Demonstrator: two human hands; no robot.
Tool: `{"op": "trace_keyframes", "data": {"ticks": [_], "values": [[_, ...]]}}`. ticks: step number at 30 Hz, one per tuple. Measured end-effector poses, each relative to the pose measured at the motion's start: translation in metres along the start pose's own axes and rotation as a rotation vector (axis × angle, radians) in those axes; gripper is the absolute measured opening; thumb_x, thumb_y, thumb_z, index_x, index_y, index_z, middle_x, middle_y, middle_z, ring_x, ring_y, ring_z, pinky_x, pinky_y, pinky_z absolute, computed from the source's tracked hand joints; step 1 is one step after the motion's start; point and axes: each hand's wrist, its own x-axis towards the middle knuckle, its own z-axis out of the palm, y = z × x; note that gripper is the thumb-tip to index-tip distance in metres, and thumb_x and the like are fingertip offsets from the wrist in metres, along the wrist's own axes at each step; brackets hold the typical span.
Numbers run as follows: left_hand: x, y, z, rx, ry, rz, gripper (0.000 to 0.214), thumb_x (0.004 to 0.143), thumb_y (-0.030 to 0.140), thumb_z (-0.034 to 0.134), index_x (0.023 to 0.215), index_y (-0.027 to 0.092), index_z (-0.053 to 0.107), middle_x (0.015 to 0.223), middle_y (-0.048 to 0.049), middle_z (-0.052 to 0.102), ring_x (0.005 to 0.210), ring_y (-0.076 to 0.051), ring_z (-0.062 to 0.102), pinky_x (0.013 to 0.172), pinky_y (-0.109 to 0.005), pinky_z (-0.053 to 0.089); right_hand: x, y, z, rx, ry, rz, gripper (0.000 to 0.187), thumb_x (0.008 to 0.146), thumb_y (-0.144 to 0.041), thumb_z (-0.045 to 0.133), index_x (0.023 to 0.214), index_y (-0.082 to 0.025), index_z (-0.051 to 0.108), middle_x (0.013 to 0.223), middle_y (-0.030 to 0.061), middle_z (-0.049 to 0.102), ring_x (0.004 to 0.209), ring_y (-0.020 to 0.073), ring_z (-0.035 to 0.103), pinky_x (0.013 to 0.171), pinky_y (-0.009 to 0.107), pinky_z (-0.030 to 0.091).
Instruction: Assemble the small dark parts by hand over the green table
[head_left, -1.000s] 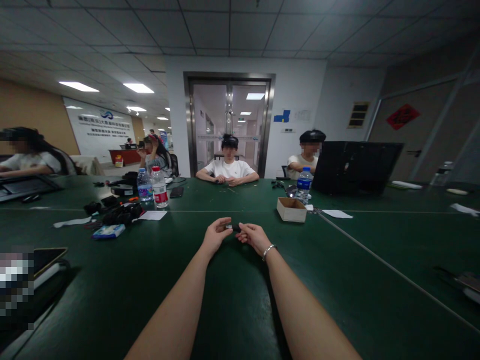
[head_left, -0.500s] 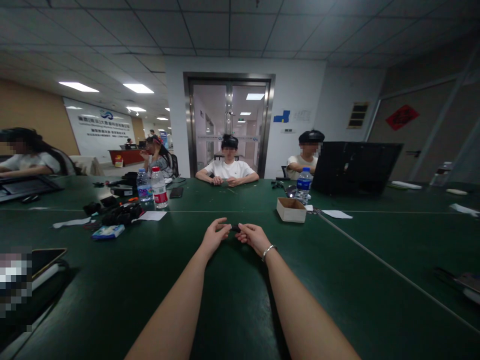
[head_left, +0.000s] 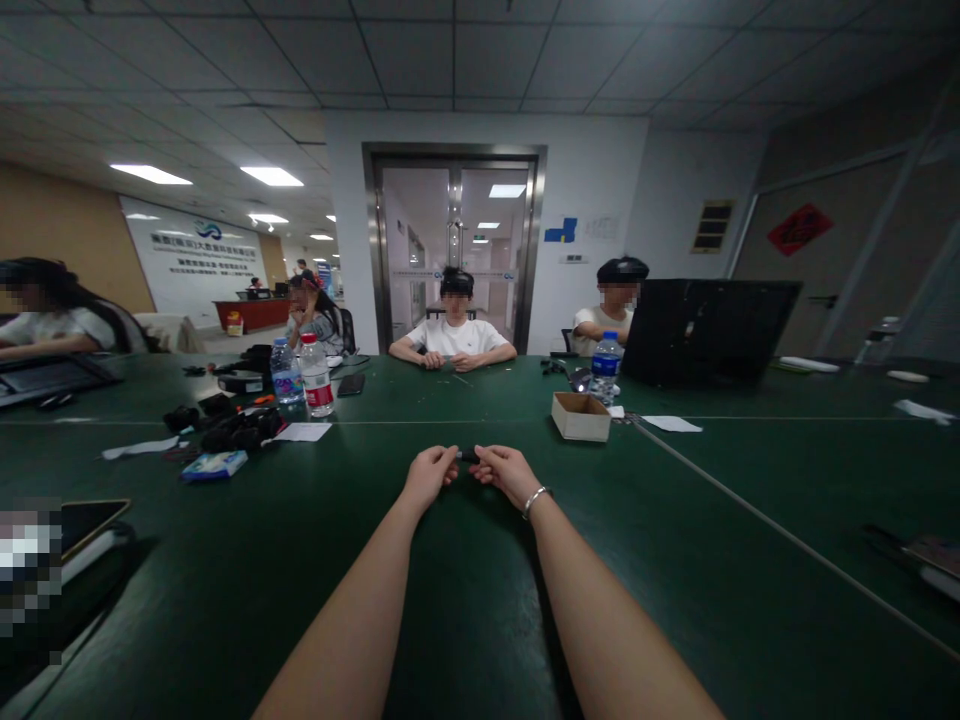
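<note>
Over the green table [head_left: 480,590], a small black stick-like piece [head_left: 468,456] spans the gap between my two hands; it is too small to name. A paler bit shows at its left end, where the thumb and fingers of my left hand [head_left: 431,475] are pinched together. At the other end, my right hand [head_left: 508,474] grips the dark part between thumb and fingertips. A silver bracelet [head_left: 534,500] circles my right wrist.
An open cardboard box [head_left: 581,418] and a blue-capped water bottle [head_left: 605,368] stand ahead right, by a black monitor [head_left: 709,330]. Two bottles [head_left: 316,378], black gear [head_left: 238,430] and a tissue pack [head_left: 214,465] are left. A co-worker [head_left: 453,335] sits opposite.
My left fingers, more spread before, have closed in at the left end of the small black piece. My right hand keeps its grip. The view has shifted slightly.
</note>
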Motion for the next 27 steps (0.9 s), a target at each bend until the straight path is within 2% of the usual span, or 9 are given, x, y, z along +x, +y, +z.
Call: {"op": "trace_keyframes", "data": {"ticks": [3,5,9,12,14,18,20,24,27], "values": [[-0.0005,0.0001,-0.0010,-0.022,-0.009,0.151,0.043,0.061,0.028,0.071,0.100,0.018,0.056,0.097,-0.0085,0.057,0.079,-0.015,0.057,0.067,-0.024,0.045,0.0000,-0.0004,0.0003,0.016,-0.004,-0.001,0.025,0.073,-0.028,0.069,0.075,-0.005,0.058,0.064,0.0121,0.061,0.050,0.0097,0.055,0.040,0.014,0.042],[0.0006,-0.0009,-0.0012,-0.102,0.035,0.096,0.051,0.062,0.029,0.071,0.108,0.020,0.051,0.104,-0.0099,0.054,0.082,-0.016,0.058,0.070,-0.026,0.045,0.0006,0.0001,-0.0002,0.020,-0.011,-0.004,0.025,0.074,-0.028,0.068,0.076,-0.005,0.059,0.064,0.0119,0.061,0.050,0.0099,0.055,0.041,0.014,0.043],[0.0020,-0.0026,-0.0007,-0.070,0.028,-0.057,0.037,0.074,0.045,0.055,0.091,0.012,0.055,0.083,-0.0107,0.059,0.064,-0.015,0.057,0.058,-0.026,0.045,0.0019,0.0014,-0.0014,0.015,-0.007,0.000,0.025,0.073,-0.028,0.069,0.077,-0.005,0.059,0.065,0.0121,0.061,0.051,0.0102,0.056,0.041,0.015,0.043],[-0.0002,-0.0002,-0.0007,-0.018,0.013,0.084,0.032,0.064,0.031,0.068,0.089,0.015,0.056,0.089,-0.0080,0.058,0.071,-0.014,0.057,0.064,-0.025,0.045,0.0017,0.0016,-0.0013,0.004,0.004,0.000,0.025,0.073,-0.028,0.069,0.076,-0.005,0.059,0.065,0.0122,0.062,0.051,0.0103,0.056,0.041,0.015,0.043],[-0.0015,0.0019,-0.0005,-0.069,0.060,0.126,0.045,0.058,0.021,0.072,0.098,0.019,0.053,0.098,-0.0071,0.056,0.080,-0.014,0.056,0.070,-0.024,0.045,0.0010,0.0013,-0.0008,0.001,0.000,0.001,0.025,0.073,-0.028,0.069,0.077,-0.005,0.059,0.065,0.0123,0.062,0.051,0.0102,0.056,0.042,0.015,0.043],[-0.0004,0.0022,0.0009,-0.138,0.086,-0.079,0.033,0.073,0.038,0.058,0.094,0.013,0.052,0.084,-0.0088,0.057,0.067,-0.014,0.057,0.061,-0.026,0.045,-0.0004,0.0004,0.0001,0.008,-0.013,0.000,0.026,0.072,-0.028,0.069,0.077,-0.005,0.059,0.064,0.0119,0.062,0.050,0.0093,0.055,0.042,0.014,0.043],[0.0003,0.0012,0.0008,-0.079,0.034,-0.071,0.032,0.074,0.041,0.056,0.085,0.012,0.054,0.076,-0.0076,0.057,0.063,-0.013,0.056,0.059,-0.026,0.045,-0.0007,0.0000,0.0007,0.010,-0.012,-0.005,0.026,0.072,-0.028,0.070,0.076,-0.005,0.059,0.064,0.0119,0.062,0.050,0.0093,0.055,0.042,0.014,0.042],[-0.0003,0.0008,-0.0007,-0.104,0.037,0.120,0.042,0.057,0.024,0.073,0.094,0.017,0.055,0.093,-0.0068,0.057,0.082,-0.015,0.057,0.073,-0.025,0.045,-0.0012,-0.0011,0.0018,0.010,-0.006,-0.006,0.026,0.072,-0.027,0.069,0.076,-0.004,0.058,0.064,0.0126,0.062,0.050,0.0092,0.055,0.041,0.013,0.042],[-0.0005,0.0010,-0.0004,-0.196,0.065,0.007,0.039,0.065,0.031,0.068,0.098,0.016,0.053,0.094,-0.0092,0.057,0.077,-0.014,0.058,0.070,-0.027,0.046,-0.0018,-0.0020,0.0019,0.009,-0.005,0.003,0.025,0.072,-0.027,0.069,0.076,-0.005,0.059,0.064,0.0125,0.062,0.050,0.0097,0.056,0.041,0.014,0.042]]}}
